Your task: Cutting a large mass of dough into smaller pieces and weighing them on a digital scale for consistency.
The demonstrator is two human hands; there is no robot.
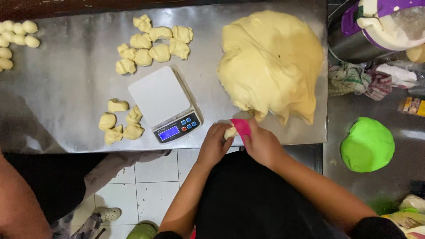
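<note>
Steel tabletop spans the view, with white floor tiles below its near edge; take the scale, white with a lit blue display, as the landmark. Far left of the scale, at the table's edge, lies a row of dough balls. Just left of it sits a small cluster of cut pieces, and behind it a larger cluster. Right of the scale, at the near edge, the left hand curls its fingers around a small dough piece, touching it. Beside it the right hand pinches a pink scraper, pressed against that piece. Behind both rises the big dough mass. Farther right lie a checked cloth and a green lump.
</note>
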